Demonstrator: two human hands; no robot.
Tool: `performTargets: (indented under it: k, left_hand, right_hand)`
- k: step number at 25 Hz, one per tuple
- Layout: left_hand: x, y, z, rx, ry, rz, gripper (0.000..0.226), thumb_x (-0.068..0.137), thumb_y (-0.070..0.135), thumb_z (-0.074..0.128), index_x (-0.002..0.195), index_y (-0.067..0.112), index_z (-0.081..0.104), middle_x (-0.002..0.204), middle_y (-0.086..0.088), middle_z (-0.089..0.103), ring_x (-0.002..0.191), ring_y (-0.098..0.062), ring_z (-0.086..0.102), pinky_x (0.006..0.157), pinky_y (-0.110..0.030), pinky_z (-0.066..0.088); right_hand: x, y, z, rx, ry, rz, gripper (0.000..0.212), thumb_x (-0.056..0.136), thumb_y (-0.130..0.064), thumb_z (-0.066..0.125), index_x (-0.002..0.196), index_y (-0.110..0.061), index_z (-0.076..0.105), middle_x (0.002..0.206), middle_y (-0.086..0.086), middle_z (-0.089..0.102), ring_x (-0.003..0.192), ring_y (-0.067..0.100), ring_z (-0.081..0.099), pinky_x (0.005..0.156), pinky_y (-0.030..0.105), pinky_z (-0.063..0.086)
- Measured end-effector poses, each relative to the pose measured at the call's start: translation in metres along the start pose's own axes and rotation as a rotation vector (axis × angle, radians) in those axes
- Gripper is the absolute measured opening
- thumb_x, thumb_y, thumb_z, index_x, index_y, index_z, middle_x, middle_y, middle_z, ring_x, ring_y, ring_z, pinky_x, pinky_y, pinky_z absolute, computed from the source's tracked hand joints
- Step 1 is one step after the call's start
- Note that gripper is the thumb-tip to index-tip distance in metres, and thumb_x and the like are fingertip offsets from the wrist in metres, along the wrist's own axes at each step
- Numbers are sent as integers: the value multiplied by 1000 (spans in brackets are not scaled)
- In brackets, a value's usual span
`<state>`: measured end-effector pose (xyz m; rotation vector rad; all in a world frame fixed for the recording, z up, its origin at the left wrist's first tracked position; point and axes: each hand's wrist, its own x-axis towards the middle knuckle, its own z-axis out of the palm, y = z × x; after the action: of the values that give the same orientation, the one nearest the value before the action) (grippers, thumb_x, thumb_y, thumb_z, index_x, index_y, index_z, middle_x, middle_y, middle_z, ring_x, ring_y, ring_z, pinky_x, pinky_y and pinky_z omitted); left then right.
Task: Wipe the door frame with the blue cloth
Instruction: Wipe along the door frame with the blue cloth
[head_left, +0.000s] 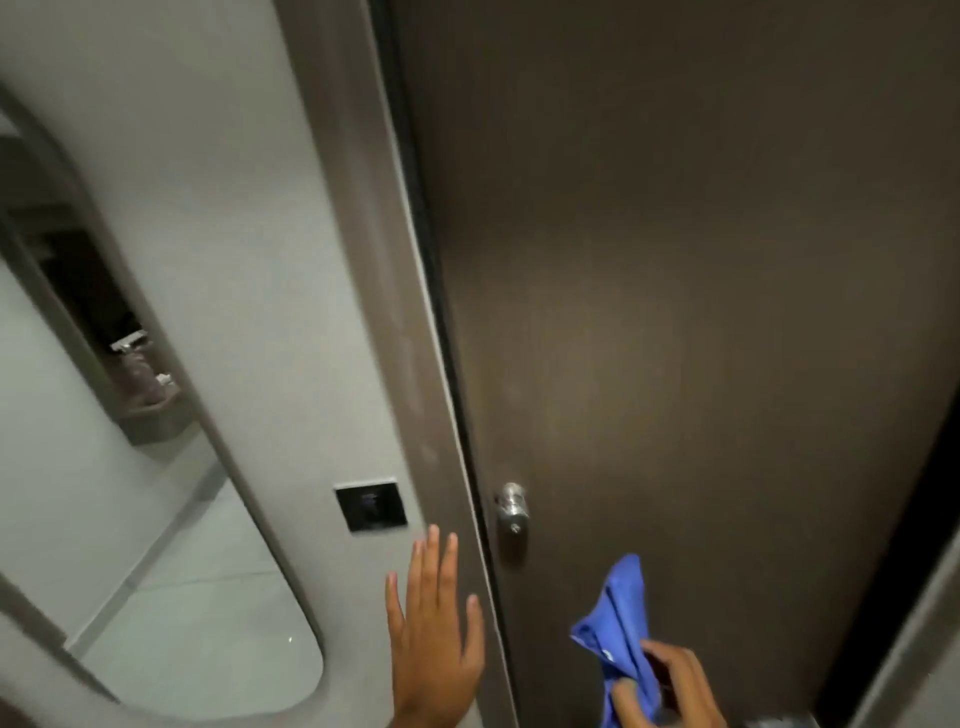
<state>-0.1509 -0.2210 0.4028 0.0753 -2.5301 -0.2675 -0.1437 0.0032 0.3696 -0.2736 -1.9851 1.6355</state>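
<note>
The brown door frame (374, 291) runs down the middle of the view, between a pale grey wall and a closed dark brown door (701, 312). My left hand (434, 634) is flat with straight fingers over the lower part of the frame; whether it touches is unclear. My right hand (670, 691) grips the crumpled blue cloth (621, 618) at the bottom right, in front of the door and below the knob. The cloth is apart from the frame.
A silver door knob (511, 512) sticks out of the door near the frame. A black switch plate (370, 505) sits on the wall (223, 234) left of the frame. Further left is another opening with a shelf (150, 410) holding small items.
</note>
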Motion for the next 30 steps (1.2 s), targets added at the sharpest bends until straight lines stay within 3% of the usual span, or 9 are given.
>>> performTargets:
  k: [3, 6, 10, 16, 20, 22, 24, 26, 30]
  left_hand:
    - [88, -24, -52, -69, 217, -19, 74, 98, 30, 46, 169, 13, 39, 180, -11, 31, 165, -29, 32, 132, -57, 16]
    - [173, -41, -107, -99, 401, -45, 75, 97, 26, 46, 170, 11, 35, 179, -15, 32, 165, -30, 31, 133, -57, 13]
    - [280, -62, -163, -124, 560, 38, 75, 99, 23, 46, 172, 16, 31, 182, -11, 25, 169, -27, 21, 136, -52, 5]
    - [343, -86, -148, 130, 610, 229, 70, 112, 34, 39, 177, 26, 14, 186, -4, 5, 171, -24, 0, 136, -56, 5]
    - [351, -95, -131, 158, 692, 269, 64, 115, 37, 25, 177, 28, 12, 185, -4, 13, 170, -27, 8, 135, -54, 1]
    - [353, -97, -130, 168, 720, 274, 65, 114, 36, 26, 177, 28, 13, 185, -4, 11, 171, -27, 8, 136, -55, 3]
    - [353, -96, -129, 177, 732, 280, 66, 114, 35, 29, 177, 27, 14, 185, -4, 10, 171, -27, 8, 136, -55, 3]
    - [352, -97, -128, 187, 736, 285, 67, 113, 34, 32, 177, 26, 14, 186, -4, 9, 171, -28, 7, 136, -55, 3]
    - [355, -100, -129, 190, 734, 302, 72, 111, 32, 36, 178, 24, 10, 185, -3, -7, 171, -26, -6, 137, -54, -2]
  right_hand:
    - [0, -77, 50, -46, 50, -392, 43, 61, -3, 72, 90, -35, 74, 87, -19, 67, 75, 3, 64, 66, 17, 52]
    - [21, -144, 101, 11, -37, -526, 36, 64, 3, 82, 94, -15, 78, 93, -6, 70, 80, 10, 70, 72, 27, 57]
    - [49, -200, 176, -41, -103, -632, 39, 73, 6, 83, 105, -15, 75, 98, -7, 66, 82, 19, 71, 73, 39, 62]
    - [80, -190, 244, -145, -73, -792, 49, 86, -14, 81, 134, -22, 72, 104, -5, 66, 83, 15, 68, 68, 31, 60]
    - [92, -171, 263, -314, 123, -1060, 29, 92, -19, 81, 119, -10, 81, 102, 9, 68, 82, 26, 65, 68, 38, 53]
    - [101, -165, 269, -347, 187, -1124, 27, 92, -25, 81, 117, -15, 83, 118, 8, 66, 97, 30, 69, 81, 40, 53]
    - [110, -156, 269, -385, 182, -1169, 35, 96, -32, 75, 129, -22, 73, 149, 6, 55, 133, 26, 59, 111, 38, 45]
    - [113, -146, 269, -442, 77, -1180, 52, 100, -35, 64, 150, -26, 52, 175, 0, 27, 162, 19, 31, 134, 38, 22]
    - [98, -113, 272, -650, -31, -1158, 68, 111, -50, 33, 171, -28, 9, 181, -4, 0, 169, 16, 0, 138, 38, -3]
